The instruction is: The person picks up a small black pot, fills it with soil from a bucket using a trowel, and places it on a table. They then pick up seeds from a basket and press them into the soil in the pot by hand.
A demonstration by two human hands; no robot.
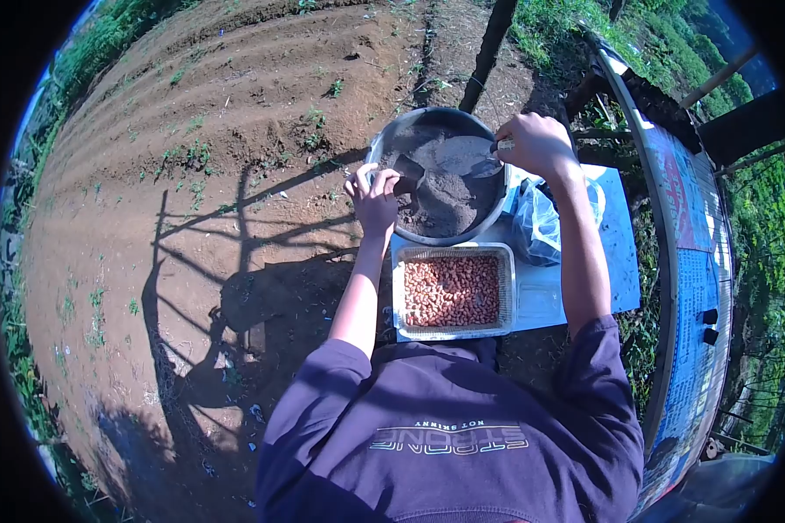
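Observation:
A round dark basin holds dark, crumbly soil, with a lighter grey patch toward its upper right. My left hand is at the basin's left rim, its fingers bent over the edge; whatever they grip is too small to make out. At the upper right rim, my right hand is closed around a small dark handle, and a dark blade-like part reaches over the soil. Just below the basin, a pale rectangular basket contains reddish-brown beans or nuts.
A light blue table bears the basket and a clear plastic bag right of the basin. A clear container lies beside the basket. Farther right stands a long panel. Ridged bare earth stretches left.

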